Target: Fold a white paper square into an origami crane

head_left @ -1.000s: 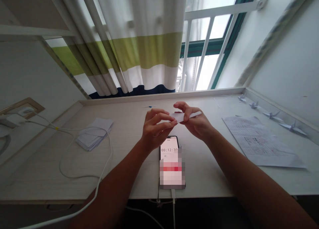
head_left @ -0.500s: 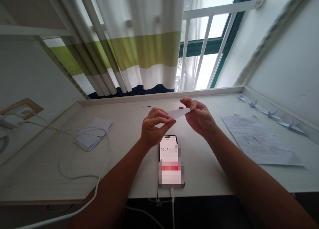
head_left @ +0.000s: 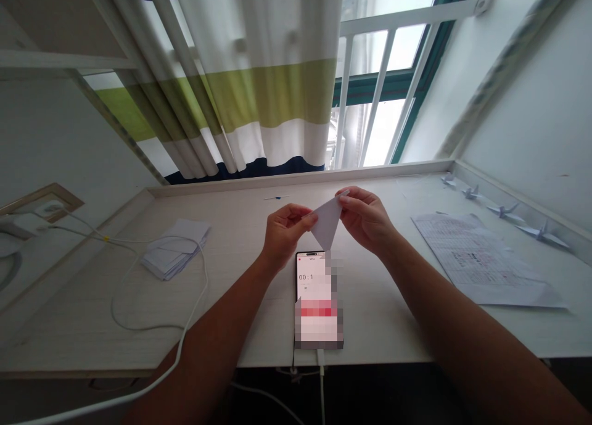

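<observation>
Fingertips (head_left: 296, 214) pinch tight: left hand (head_left: 283, 232) and right hand (head_left: 367, 220) have just tipped the folded paper (head_left: 326, 226) from flat to a hanging triangle, face showing, above the phone (head_left: 309, 277) by the table's (head_left: 83, 332) front edge.

Folded paper (head_left: 326, 222): plain white, greyish where shaded. Curtain (head_left: 259, 73): white, broad olive-green band, navy stripe at the hem (navy again at the very top). Window frame (head_left: 402, 79): teal; bars (head_left: 378, 95) white. Desk (head_left: 83, 314): pale cream wood grain. Phone (head_left: 318, 289): black bezel, white screen, red band. Cable (head_left: 206, 286) and paper stack (head_left: 171, 255): white. Printed sheet (head_left: 481, 261): white, faint red and grey print. Paper cranes (head_left: 542, 232): pale blue-grey.
</observation>
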{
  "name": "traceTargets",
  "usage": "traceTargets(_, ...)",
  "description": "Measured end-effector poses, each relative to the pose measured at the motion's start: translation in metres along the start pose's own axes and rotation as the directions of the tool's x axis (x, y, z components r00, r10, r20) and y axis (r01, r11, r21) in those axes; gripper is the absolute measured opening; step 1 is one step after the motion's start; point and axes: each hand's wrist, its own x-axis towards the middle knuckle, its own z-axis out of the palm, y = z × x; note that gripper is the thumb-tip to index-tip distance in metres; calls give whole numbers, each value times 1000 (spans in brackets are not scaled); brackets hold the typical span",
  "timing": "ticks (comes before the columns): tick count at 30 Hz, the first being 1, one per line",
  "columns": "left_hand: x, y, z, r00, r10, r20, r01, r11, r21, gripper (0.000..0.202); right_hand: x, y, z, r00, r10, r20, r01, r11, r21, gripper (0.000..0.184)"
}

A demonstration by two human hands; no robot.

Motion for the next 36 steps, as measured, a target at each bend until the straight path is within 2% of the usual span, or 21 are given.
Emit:
traceTargets(5,0,0,0,1000,-7,22,6,999,47,31,-1,6,4,999,19,30,-18,1000,-18,21)
traceTargets(15,0,-3,2,998,-63,20,60,994,93,23,-4,13,5,996,-52,72,65,980,-188,21)
traceTargets(24,0,-3,-1,996,-66,66,57,989,135,25,-3,15,4,996,-10,85,27,981,-195,23)
traceTargets(28,-1,-4,0,994,-78,81,66,988,140,27,-2,17,3,994,-24,107,44,981,-191,20)
traceTargets(36,0,-7,0,995,-72,70,63,990,129,24,-5,14,8,996,-49,72,62,977,-204,24)
